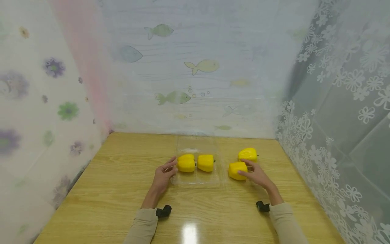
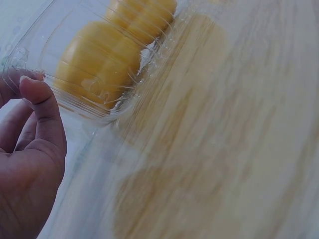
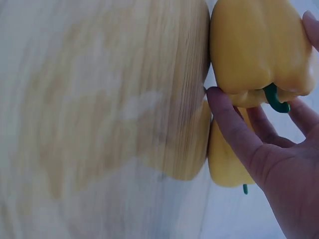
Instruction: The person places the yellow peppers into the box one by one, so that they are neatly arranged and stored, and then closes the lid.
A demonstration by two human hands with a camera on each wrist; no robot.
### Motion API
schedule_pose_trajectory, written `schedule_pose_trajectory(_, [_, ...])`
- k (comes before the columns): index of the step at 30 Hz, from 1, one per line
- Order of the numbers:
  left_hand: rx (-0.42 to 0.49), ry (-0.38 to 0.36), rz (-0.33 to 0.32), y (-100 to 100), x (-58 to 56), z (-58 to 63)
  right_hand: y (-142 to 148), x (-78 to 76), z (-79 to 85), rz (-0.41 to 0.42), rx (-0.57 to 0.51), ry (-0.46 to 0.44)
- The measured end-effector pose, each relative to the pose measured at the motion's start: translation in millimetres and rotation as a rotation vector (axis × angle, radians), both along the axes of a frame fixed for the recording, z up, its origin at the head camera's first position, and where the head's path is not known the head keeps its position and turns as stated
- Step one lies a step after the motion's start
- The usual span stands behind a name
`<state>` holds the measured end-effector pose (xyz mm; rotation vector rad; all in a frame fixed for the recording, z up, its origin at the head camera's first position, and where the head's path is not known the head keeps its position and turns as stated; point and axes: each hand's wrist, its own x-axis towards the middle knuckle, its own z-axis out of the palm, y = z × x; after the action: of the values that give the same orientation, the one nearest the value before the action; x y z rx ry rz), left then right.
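Note:
A clear plastic clamshell container (image 1: 201, 179) lies on the table with its lid (image 1: 196, 144) folded back. Two yellow bell peppers sit inside it, a left one (image 1: 186, 163) and a right one (image 1: 206, 163). My left hand (image 1: 163, 174) pinches the container's left rim between thumb and finger, as the left wrist view shows. To the right of the container, my right hand (image 1: 257, 174) holds another yellow bell pepper (image 3: 256, 45) around its stem end, thumb on the near side. Just behind that one lies a further yellow pepper (image 1: 247, 154), partly hidden by it.
The wooden table (image 1: 122, 203) is boxed in by a back curtain (image 1: 198, 112) with fish drawings and flowered sheets at both sides. A black wrist mount (image 1: 164, 211) sits at the left cuff, and a similar mount (image 1: 262, 206) at the right.

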<state>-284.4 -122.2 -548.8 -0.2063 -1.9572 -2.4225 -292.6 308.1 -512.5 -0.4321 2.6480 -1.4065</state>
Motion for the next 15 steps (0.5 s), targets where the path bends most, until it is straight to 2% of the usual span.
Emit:
schedule_pose_trajectory(7, [-0.014, -0.009, 0.005, 0.6, -0.5, -0.2, -4.7, -1.0, 0.7, 0.017, -0.037, 0.007])
schedule_pose_trajectory(15, [-0.018, -0.001, 0.012, 0.5, -0.2, -0.9, -3.8, -3.7, -1.1, 0.031, -0.061, -0.054])
